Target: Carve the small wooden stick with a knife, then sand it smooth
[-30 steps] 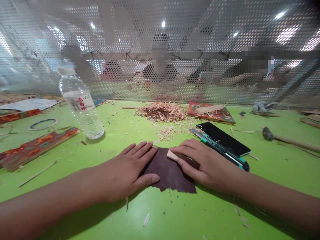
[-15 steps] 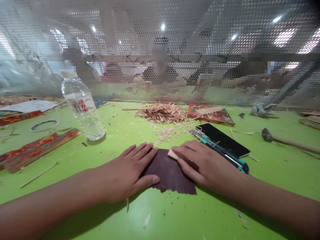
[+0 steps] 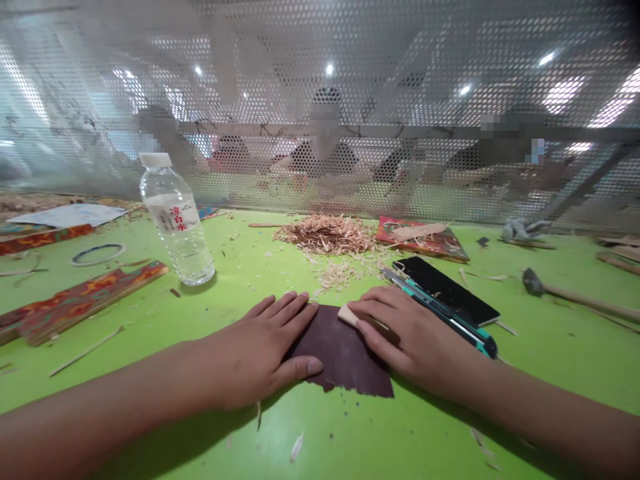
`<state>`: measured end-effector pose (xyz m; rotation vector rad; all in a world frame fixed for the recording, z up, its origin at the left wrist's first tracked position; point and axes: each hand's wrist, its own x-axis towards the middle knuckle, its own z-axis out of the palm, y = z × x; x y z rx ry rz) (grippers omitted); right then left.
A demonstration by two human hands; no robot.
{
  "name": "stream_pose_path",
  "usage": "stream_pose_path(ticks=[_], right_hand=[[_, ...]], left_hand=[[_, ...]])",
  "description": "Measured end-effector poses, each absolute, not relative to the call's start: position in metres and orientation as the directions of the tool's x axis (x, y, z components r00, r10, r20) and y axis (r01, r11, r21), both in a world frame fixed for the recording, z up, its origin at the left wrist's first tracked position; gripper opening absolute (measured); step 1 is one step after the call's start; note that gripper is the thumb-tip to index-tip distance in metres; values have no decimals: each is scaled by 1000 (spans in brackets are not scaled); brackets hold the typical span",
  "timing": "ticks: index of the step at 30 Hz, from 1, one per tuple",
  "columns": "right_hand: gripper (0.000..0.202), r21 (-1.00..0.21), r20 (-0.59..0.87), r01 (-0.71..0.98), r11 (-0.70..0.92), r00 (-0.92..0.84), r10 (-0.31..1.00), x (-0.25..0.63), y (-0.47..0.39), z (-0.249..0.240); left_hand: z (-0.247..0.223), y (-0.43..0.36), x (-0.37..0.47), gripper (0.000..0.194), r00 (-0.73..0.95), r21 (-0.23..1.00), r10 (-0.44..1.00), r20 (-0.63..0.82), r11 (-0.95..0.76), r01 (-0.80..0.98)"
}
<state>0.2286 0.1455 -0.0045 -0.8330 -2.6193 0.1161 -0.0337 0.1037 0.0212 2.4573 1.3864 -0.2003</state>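
Note:
A dark brown sheet of sandpaper (image 3: 345,353) with one ragged edge lies on the green table between my hands. My left hand (image 3: 267,350) rests flat over its left side, fingers stretched out and thumb apart. Closed round a small pale piece of wood (image 3: 349,316), my right hand (image 3: 405,327) holds it against the sandpaper's upper right part. Most of that piece is hidden under the fingers. Just beyond the right hand lie a teal and black utility knife (image 3: 445,317) and a black phone (image 3: 445,290).
A water bottle (image 3: 180,233) stands at the left, near painted boards (image 3: 85,303) and a tape roll (image 3: 98,254). Wood shavings (image 3: 333,235) are heaped at the back beside a red board (image 3: 425,240). A hammer (image 3: 575,290) lies right. Behind, a perforated screen (image 3: 280,87) shows people beyond.
The view has shifted slightly, so everything sits a little lower in it. My right hand still holds the wood piece, now at a slightly different tilt. The left hand stays flat.

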Motion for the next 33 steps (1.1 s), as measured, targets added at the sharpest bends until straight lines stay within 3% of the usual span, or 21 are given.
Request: stream_pose_path(ticks=[3,7,11,15,18,22,30,33], right_hand=[[29,-184,326,479,859,-794,513,229,144,-4],[28,-208,332,542,814,-744,580,229,146,-5],[30,-215,317,466,858,-798,512,230,149,-6],[28,-218,329,518,827,-759,562,231,148,-7],[29,-190,319,477,858,-797,514,231,148,-8],[28,-268,315,517,813,-751,581,231,151,-7],[31,-133,349,456,880,-810,472,233,148,-6],[32,-148,349,438,887,-816,461,234,150,-7]], left_hand=[[23,103,-33,84,517,187,807,-286,-482,856],[23,102,-33,84,526,196,805,-274,-489,850],[21,103,-34,85,524,187,802,-287,-490,852],[19,104,-35,86,526,196,804,-279,-488,850],[20,104,-34,85,523,195,803,-286,-485,852],[22,103,-33,86,520,179,798,-306,-488,854],[23,103,-33,86,507,179,802,-315,-475,862],[23,103,-33,86,508,179,803,-312,-476,861]])
